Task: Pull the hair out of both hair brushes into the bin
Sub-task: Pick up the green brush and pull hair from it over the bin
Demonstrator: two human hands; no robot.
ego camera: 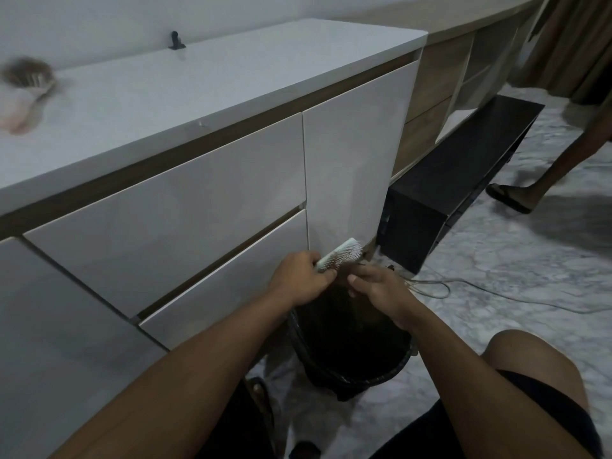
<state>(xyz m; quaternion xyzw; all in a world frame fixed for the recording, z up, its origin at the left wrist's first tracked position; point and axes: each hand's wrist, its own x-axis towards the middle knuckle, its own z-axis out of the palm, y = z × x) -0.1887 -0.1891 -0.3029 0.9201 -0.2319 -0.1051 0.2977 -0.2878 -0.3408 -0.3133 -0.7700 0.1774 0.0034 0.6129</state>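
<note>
My left hand grips the handle of a white hair brush, held over a black bin lined with a dark bag. My right hand pinches dark hair at the brush's bristles, fingers closed on the strands. A second brush, pink-handled and full of brown hair, lies blurred on the white countertop at far left.
White drawer fronts stand right behind the bin. A black low box sits on the marble floor to the right, with loose cables beside it. Another person's leg and sandal are at the right. My knee is next to the bin.
</note>
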